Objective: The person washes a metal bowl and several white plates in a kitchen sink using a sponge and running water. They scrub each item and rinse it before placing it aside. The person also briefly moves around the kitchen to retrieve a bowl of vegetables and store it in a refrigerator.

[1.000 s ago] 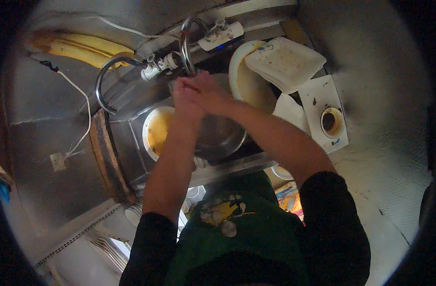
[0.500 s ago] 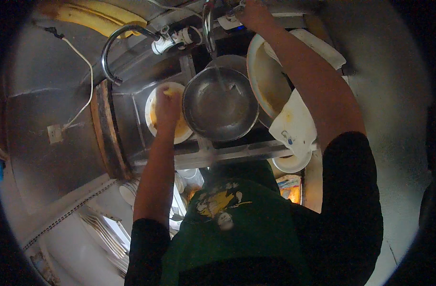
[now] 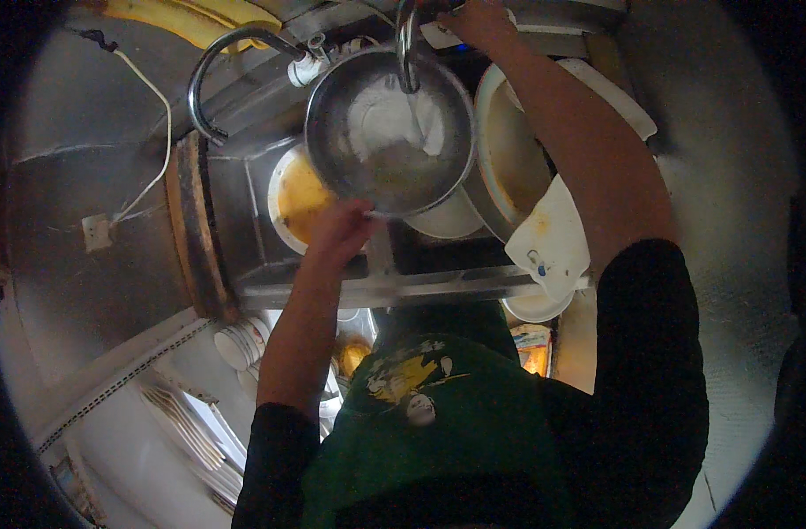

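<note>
My left hand [image 3: 343, 231] is closed on the near rim of a round metal bowl [image 3: 376, 176]. The bowl is raised over the sink under a curved tap [image 3: 407, 53], and a thin stream of water falls into it. Partly behind the bowl, on the left, a white dish [image 3: 284, 212] holds yellow-orange liquid or residue. My right hand [image 3: 480, 25] reaches to the back beside the tap's base, fingers closed around something too cut off to make out.
A second curved tap [image 3: 211, 70] stands left, near a yellow cloth-like item [image 3: 182, 16]. At right lean a large stained dish [image 3: 508, 150] and a white, creased piece [image 3: 553, 242]. A metal sink edge [image 3: 420, 286] crosses before me; stacked plates [image 3: 182, 428] sit lower left.
My left hand has left the white dish and taken the metal bowl's near rim. The bowl has moved up and slightly left, uncovering a pale dish below. My right hand stays at the back.
</note>
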A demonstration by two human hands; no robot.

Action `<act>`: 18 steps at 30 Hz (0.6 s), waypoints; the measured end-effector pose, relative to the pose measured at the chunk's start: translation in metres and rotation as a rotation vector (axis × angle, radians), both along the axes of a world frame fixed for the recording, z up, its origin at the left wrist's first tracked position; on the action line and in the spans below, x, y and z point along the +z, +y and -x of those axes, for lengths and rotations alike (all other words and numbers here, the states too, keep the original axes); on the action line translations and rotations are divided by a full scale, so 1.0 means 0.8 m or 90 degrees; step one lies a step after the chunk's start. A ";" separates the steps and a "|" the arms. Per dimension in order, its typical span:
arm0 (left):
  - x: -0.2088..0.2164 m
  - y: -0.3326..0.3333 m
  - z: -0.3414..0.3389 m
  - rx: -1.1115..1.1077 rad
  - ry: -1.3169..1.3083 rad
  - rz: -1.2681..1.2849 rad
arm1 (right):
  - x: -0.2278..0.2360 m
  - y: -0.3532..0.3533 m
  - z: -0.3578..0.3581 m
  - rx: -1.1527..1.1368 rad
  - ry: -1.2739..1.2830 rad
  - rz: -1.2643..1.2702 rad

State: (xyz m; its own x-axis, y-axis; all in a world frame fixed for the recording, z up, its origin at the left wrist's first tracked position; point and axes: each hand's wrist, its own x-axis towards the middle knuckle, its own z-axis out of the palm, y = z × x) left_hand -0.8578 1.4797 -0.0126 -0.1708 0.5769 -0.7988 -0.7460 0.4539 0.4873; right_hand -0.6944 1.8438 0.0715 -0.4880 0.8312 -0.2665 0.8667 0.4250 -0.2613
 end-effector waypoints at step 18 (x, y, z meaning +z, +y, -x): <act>0.010 0.105 -0.060 0.075 -0.068 -0.105 | -0.003 0.009 -0.006 0.009 -0.015 -0.017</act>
